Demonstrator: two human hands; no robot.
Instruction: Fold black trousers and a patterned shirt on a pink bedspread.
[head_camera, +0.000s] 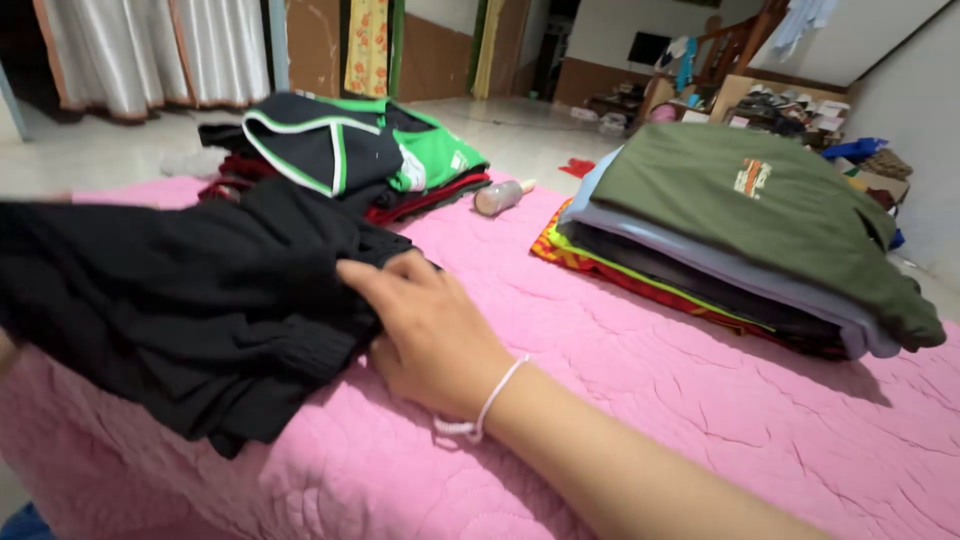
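Black garment (190, 300) lies on pink quilt (640, 380), right hand (425, 335) apparently pinching its edge, tiled floor (90, 150) beyond.

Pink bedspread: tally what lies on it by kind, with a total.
Stacks of folded clothes: 2, the olive-topped stack and the green-and-black stack
Loose black garment under the right hand: 1
Small bottle: 1
Total: 4, all on the pink bedspread

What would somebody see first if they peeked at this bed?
Probably the bright pink quilt covering the bed, with the right hand gripping a black garment at the left. At the right sits a neat pile of folded clothes topped by an olive green shirt.
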